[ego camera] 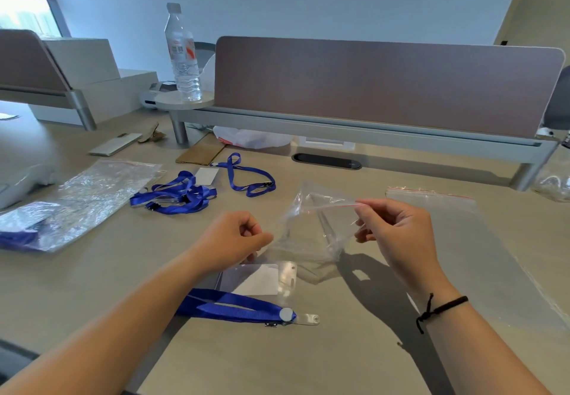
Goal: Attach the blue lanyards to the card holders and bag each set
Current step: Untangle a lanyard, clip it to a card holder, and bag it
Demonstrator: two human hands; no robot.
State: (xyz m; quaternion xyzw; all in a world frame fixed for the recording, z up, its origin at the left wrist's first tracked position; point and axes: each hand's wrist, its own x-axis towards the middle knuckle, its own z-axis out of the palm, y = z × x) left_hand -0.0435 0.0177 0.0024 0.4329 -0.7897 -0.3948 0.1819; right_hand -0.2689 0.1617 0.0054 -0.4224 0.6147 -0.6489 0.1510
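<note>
Both hands hold a small clear zip-seal plastic bag (pixel 311 228) above the beige desk (pixel 92 286): the right hand (pixel 398 228) pinches its red-striped mouth, and the left hand (pixel 237 240), fingers curled, pinches the lower corner. Beneath them lies a clear card holder with a white card (pixel 262 277), beside the blue fabric lanyard (pixel 234 306) with its clip strap; whether they are joined I cannot tell. Thin film may cling shut or slip, so the mouth might not open and the set could snag going in.

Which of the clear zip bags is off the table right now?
The small bag pinched between the left hand and right hand; the others lie flat.
</note>
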